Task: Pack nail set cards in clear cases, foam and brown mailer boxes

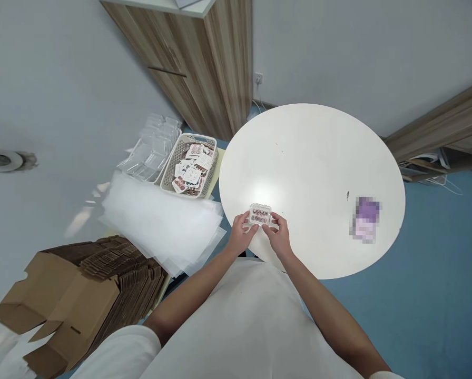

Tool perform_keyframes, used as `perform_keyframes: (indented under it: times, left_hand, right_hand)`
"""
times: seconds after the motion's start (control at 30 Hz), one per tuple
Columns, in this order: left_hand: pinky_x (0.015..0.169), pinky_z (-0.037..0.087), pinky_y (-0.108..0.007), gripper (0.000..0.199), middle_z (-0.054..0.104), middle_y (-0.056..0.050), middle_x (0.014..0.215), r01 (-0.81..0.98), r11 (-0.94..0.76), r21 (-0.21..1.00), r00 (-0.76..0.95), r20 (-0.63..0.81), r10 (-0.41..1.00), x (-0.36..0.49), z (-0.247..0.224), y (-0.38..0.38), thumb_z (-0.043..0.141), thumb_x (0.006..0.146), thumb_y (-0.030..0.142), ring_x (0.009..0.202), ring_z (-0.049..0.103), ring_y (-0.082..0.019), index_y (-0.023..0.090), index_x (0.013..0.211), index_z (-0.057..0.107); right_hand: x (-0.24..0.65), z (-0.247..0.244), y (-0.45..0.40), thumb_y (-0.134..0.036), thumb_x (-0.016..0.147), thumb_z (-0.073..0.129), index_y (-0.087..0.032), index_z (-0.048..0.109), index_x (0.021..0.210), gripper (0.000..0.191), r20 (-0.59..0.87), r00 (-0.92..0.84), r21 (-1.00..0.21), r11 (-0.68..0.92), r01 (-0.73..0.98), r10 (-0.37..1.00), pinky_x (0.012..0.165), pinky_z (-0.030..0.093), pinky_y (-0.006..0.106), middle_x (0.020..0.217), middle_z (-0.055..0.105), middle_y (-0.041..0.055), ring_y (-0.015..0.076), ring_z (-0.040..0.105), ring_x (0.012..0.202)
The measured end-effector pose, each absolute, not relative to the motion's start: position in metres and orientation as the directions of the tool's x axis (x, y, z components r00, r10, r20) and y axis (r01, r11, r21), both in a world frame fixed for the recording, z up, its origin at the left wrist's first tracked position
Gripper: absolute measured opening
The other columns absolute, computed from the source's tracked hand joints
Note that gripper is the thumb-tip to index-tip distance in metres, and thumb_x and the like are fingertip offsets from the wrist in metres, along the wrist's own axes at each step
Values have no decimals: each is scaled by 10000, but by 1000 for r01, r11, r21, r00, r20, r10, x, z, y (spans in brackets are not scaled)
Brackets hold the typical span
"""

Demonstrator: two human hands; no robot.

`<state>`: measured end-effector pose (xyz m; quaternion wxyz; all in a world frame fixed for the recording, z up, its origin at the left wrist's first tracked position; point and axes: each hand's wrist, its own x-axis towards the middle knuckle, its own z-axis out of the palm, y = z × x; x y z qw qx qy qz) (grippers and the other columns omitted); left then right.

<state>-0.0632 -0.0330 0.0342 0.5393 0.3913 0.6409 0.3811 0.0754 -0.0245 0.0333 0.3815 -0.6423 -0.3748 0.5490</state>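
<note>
A small clear plastic case (260, 215) with two rows of small pink and dark pieces is held over the near left edge of the round white table (311, 158). My left hand (242, 231) grips its left side, with the thumb at the lower edge. On the right side, my right hand (276, 233) grips the same case, its thumb also at the lower edge.
Left of the table, a white basket (163, 188) holds printed cards, beside clear plastic trays (151, 152). Translucent sheets (157, 210) and folded cardboard boxes (58, 284) lie nearer. A blurred purple item (366, 218) rests on the table's right. Behind stands a wooden cabinet (212, 68).
</note>
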Motion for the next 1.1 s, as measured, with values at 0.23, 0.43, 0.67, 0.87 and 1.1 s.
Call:
perform_keyframes:
  times: [0.23, 0.43, 0.67, 0.87, 1.1]
  left_hand:
    - [829, 410, -304, 561, 386, -77, 1171, 250, 474, 844, -172, -443, 880, -122, 24, 15, 571, 731, 398, 1074, 430, -207, 249, 1244, 401]
    - [772, 436, -291, 553, 389, -96, 1150, 340, 481, 808, -155, -456, 876, -157, 1, 56, 509, 765, 416, 1039, 446, -193, 210, 1261, 376]
    - [859, 409, -337, 548, 372, -99, 1187, 379, 419, 825, -135, -399, 907, -171, -12, 86, 492, 777, 400, 1089, 422, -206, 213, 1272, 351]
    - [892, 397, -354, 559, 345, -105, 1233, 414, 371, 831, -103, -362, 926, -175, -15, 95, 487, 782, 386, 1135, 386, -216, 211, 1284, 316]
    - [903, 399, -367, 553, 343, -105, 1242, 394, 352, 849, -98, -342, 935, -175, -18, 92, 478, 792, 367, 1156, 370, -219, 220, 1292, 293]
  right_hand:
    - [13, 17, 23, -370, 654, 615, -252, 426, 1205, 594, -476, 32, -860, -473, 191, 879, 813, 435, 346, 1091, 476, 58, 186, 470, 978]
    - [-25, -7, 63, -340, 658, 613, -234, 416, 1218, 603, -481, 30, -846, -474, 243, 876, 802, 456, 328, 1106, 458, 69, 170, 497, 951]
    - [-42, -21, 95, -303, 679, 586, -250, 387, 1246, 603, -441, 25, -841, -423, 336, 897, 774, 467, 332, 1086, 452, 60, 170, 508, 930]
    - [-52, -21, 101, -298, 690, 579, -237, 328, 1281, 646, -372, 40, -818, -348, 459, 927, 784, 466, 351, 1049, 451, 68, 180, 486, 933]
    - [-59, -18, 90, -270, 717, 550, -188, 311, 1247, 587, -255, 54, -823, -246, 512, 965, 857, 426, 382, 1149, 435, 104, 203, 448, 1024]
